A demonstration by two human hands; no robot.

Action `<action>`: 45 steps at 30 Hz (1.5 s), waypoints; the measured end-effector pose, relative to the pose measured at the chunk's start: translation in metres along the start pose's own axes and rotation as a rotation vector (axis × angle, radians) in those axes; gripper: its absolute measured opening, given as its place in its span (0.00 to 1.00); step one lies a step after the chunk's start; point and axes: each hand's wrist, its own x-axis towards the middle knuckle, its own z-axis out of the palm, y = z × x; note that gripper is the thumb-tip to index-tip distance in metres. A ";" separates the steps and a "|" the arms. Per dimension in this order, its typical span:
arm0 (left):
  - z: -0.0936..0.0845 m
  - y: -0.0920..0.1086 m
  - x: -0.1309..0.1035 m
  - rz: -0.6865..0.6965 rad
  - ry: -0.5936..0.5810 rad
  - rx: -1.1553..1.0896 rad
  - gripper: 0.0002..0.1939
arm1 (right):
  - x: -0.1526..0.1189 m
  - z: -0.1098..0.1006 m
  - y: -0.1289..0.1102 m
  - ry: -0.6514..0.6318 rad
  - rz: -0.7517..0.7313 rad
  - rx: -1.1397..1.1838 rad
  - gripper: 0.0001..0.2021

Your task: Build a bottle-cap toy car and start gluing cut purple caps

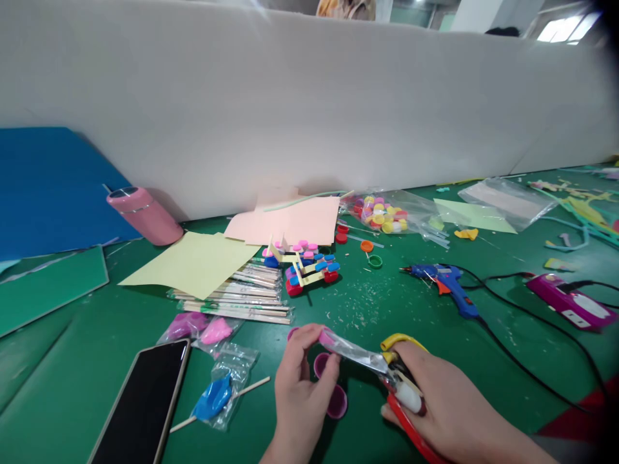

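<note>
Between the thumb and fingers of my left hand [305, 380] is a small pink bottle cap [326, 338], at the tip of a pair of scissors. The scissors [360, 356] have long silvery blades and red and yellow grips, with my right hand [435, 393] closed around the handles. Its grip partly hides them, and a white part shows near the pivot. Whether the blades touch or cut the cap I cannot tell. Beside my left hand on the green table lie two purple bottle caps [337, 402], and another pink cap sits partly behind its fingers.
A blue glue gun [447, 282] and its cord lie right, near a purple power strip [570, 303]. Beyond my hands are a stick-and-cap model [309, 269], wrapped sticks [242, 299] and a bag of caps [382, 216]. At left are a phone [142, 406] and pink bottle [145, 216].
</note>
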 end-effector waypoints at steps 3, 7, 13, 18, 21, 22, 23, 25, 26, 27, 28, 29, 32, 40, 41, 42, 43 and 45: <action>0.000 0.000 -0.002 0.014 0.009 0.014 0.14 | 0.002 0.004 0.001 0.007 -0.002 -0.004 0.14; 0.000 0.001 -0.002 -0.087 0.013 -0.045 0.15 | 0.004 0.006 0.002 0.011 0.025 0.002 0.15; 0.001 0.004 -0.001 -0.191 -0.044 -0.160 0.13 | 0.004 0.009 0.004 -0.002 0.031 0.049 0.14; 0.000 0.007 -0.002 -0.172 -0.031 -0.158 0.13 | 0.008 0.010 0.012 -0.094 0.038 0.251 0.11; 0.000 0.006 -0.002 -0.142 -0.034 -0.168 0.14 | 0.009 0.004 0.014 -0.030 0.020 0.225 0.10; 0.000 0.005 -0.002 -0.136 -0.034 -0.172 0.14 | 0.008 0.002 0.013 -0.029 0.010 0.199 0.10; 0.000 0.004 -0.002 -0.133 -0.032 -0.176 0.15 | 0.007 0.000 0.012 -0.033 0.001 0.170 0.09; 0.001 0.001 -0.002 -0.120 -0.021 -0.176 0.17 | 0.004 -0.002 0.008 -0.040 -0.014 0.124 0.10; 0.001 0.000 -0.002 -0.106 -0.016 -0.170 0.18 | 0.003 -0.002 0.006 -0.041 -0.018 0.104 0.11; 0.002 -0.001 -0.003 -0.088 -0.014 -0.159 0.18 | 0.002 -0.001 0.005 -0.038 -0.020 0.084 0.12; 0.002 -0.002 -0.004 -0.069 -0.015 -0.139 0.18 | 0.002 0.001 0.003 -0.031 -0.022 0.065 0.13; 0.002 -0.003 -0.004 -0.052 -0.019 -0.115 0.18 | 0.002 0.002 0.003 -0.019 -0.023 0.049 0.14; 0.001 -0.003 -0.006 -0.027 -0.023 -0.055 0.18 | 0.002 0.006 0.003 0.028 -0.018 0.014 0.15; 0.001 0.005 -0.005 -0.104 -0.025 -0.087 0.14 | 0.007 0.013 0.010 0.012 0.023 -0.012 0.14; 0.001 0.005 -0.005 -0.081 -0.012 -0.077 0.14 | 0.007 0.014 0.011 0.001 0.036 0.009 0.14; 0.001 0.004 -0.004 -0.057 -0.005 -0.063 0.14 | 0.008 0.013 0.011 -0.010 0.049 0.035 0.14; 0.002 0.004 -0.004 -0.034 -0.001 -0.046 0.14 | 0.008 0.012 0.011 -0.018 0.059 0.062 0.14; 0.002 0.003 -0.003 0.009 0.005 -0.020 0.14 | 0.007 0.010 0.010 -0.029 0.048 0.102 0.13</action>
